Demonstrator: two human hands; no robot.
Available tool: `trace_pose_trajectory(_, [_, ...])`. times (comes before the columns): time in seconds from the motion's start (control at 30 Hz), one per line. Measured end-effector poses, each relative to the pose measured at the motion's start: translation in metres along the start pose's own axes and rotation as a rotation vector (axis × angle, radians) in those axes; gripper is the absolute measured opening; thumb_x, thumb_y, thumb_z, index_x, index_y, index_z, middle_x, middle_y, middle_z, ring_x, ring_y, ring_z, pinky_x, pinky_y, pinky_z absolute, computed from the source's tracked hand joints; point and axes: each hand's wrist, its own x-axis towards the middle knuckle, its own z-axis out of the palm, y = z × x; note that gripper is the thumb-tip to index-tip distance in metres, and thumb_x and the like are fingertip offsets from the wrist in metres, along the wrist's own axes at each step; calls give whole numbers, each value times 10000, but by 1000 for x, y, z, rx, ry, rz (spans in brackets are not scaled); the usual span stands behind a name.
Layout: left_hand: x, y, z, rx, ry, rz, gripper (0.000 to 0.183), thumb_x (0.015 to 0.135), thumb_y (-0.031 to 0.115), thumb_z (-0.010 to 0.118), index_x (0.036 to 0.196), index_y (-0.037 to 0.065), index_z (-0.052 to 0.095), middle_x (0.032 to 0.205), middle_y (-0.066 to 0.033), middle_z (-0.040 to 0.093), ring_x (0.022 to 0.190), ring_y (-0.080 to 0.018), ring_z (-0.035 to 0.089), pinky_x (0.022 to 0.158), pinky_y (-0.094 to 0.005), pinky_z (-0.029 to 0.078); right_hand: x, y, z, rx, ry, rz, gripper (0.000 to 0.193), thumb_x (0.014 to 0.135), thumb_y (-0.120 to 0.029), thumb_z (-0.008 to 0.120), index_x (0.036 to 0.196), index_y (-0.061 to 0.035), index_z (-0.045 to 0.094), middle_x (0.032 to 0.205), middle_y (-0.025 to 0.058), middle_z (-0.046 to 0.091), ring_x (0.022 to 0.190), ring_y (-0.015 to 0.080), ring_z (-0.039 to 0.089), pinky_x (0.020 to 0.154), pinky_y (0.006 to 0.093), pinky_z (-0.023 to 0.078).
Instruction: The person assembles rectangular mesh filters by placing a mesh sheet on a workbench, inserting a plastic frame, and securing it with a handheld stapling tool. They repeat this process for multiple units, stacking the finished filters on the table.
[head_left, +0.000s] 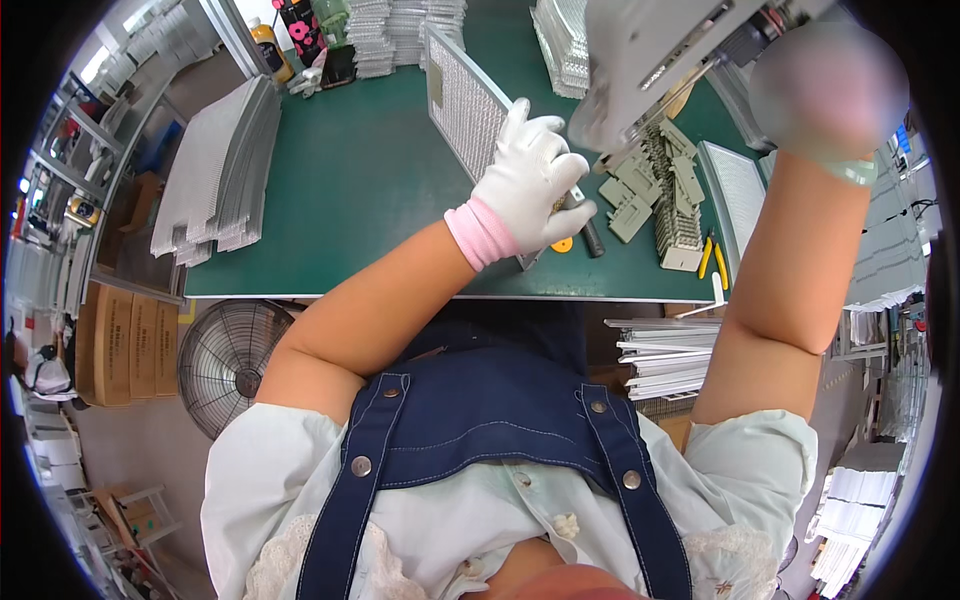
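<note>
My left hand (530, 180), in a white glove with a pink cuff, is closed on the edge of a framed mesh panel (462, 110). The panel has a silver rim and stands tilted on edge over the green table. Just beside my fingers lies a tool with a dark handle (592, 238), and a small yellow round piece (563, 244) shows below them. My right hand (830, 90) is raised at the upper right, beside a grey machine (650, 60). It is smeared, so its fingers cannot be made out.
Grey-green plastic parts (632, 192) lie in a heap right of my left hand, near yellow-handled pliers (712, 258). A stack of mesh panels (218, 165) stands at the table's left. More stacks and bottles line the back. A fan (235, 365) sits below the table's front edge.
</note>
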Motion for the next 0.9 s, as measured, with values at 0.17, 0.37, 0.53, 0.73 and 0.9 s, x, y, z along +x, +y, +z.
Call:
trace_pose_trajectory(0.17, [-3,2,3,-49,-59,-86,510,831,468,641,1242,165,634,1218,-161,539,1238,-382,437,1130,-639,183,-27,8,6,7,-13,35,161,880,-185,670,986,-65,655,847,57,679,695,163,654,622,309,553])
trace_pose_trajectory(0.37, [3,7,-2,-55,-139,-141,497,832,462,634,1229,163,634,1228,-140,526,1203,-357,454,1115,-621,204,-33,11,1,31,-8,40,197,883,-194,676,1026,-60,655,890,69,688,729,169,667,643,318,564])
trace_pose_trajectory(0.53, [6,7,-2,-68,-132,-137,460,825,459,639,1163,146,645,1187,-136,531,1148,-348,472,1101,-612,221,-37,15,3,74,-9,51,229,885,-202,681,1059,-57,656,926,79,695,758,174,679,660,326,574])
trace_pose_trajectory(0.73, [6,7,-2,-90,-167,-164,456,823,460,642,1146,140,649,1165,-136,541,1140,-356,473,1112,-616,211,-40,29,9,166,-23,88,267,887,-212,687,1099,-52,656,969,90,703,792,180,693,681,335,586])
trace_pose_trajectory(0.9, [7,9,-1,-32,-112,-105,473,830,453,641,1175,129,645,1091,-144,559,1120,-364,486,1116,-618,204,-30,58,18,332,-33,144,300,889,-220,691,1133,-48,656,1005,100,710,821,185,704,698,343,596])
